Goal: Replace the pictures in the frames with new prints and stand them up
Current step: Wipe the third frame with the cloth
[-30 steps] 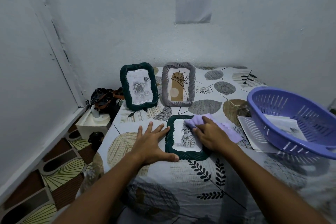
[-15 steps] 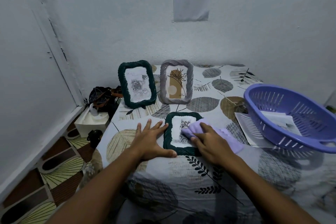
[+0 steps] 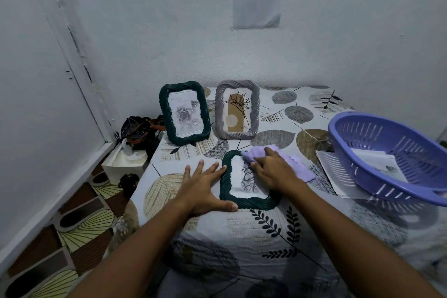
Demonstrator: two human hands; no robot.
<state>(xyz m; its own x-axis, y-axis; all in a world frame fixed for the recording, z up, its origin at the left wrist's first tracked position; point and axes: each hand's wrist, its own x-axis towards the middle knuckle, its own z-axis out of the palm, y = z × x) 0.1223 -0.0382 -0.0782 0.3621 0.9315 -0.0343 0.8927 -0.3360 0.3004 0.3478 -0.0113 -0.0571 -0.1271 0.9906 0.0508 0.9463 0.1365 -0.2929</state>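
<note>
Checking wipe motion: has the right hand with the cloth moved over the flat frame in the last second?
Yes. The right hand slid the cloth from the flat frame middle toward its far right corner.

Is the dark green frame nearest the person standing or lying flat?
Lying flat: the near green frame rests face up on the table, left hand steadying it, right hand pressing a purple cloth on it.
</note>
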